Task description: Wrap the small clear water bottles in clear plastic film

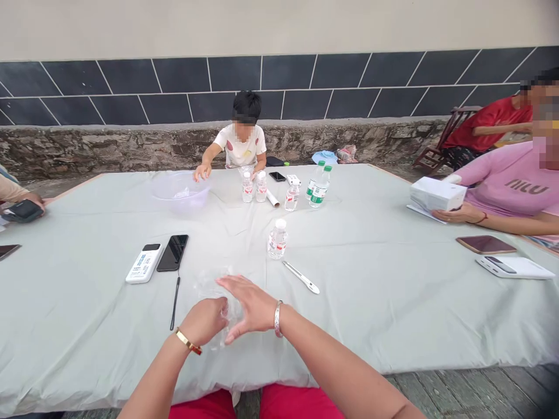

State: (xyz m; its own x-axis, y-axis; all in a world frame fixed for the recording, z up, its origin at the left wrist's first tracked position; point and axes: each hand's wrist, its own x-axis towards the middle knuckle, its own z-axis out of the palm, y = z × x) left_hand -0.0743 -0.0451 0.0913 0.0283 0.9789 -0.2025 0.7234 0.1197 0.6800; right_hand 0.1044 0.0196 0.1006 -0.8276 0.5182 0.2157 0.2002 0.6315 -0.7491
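My left hand (205, 319) is closed, its fingers curled round a clear crumpled plastic bag (234, 313), thin and hard to make out against the cloth. Facing it, my right hand (252, 304) has its thumb and fingers spread apart on the other side of the plastic. Beyond the right hand lies a white utility knife (302, 277) with its slider side up. A small water bottle (278, 240) with a white cap stands upright behind the knife. To the left of my hands are a black phone (173, 254) with a wrist strap and a white power bank (144, 264).
A pale cloth (371, 314) covers the table. Across it sits a person reaching to a translucent basin (163, 198), near small bottles (247, 187) and green-capped bottles (320, 189). At right, a person holds a white box (438, 194); a hand at left holds a dark object (23, 210).
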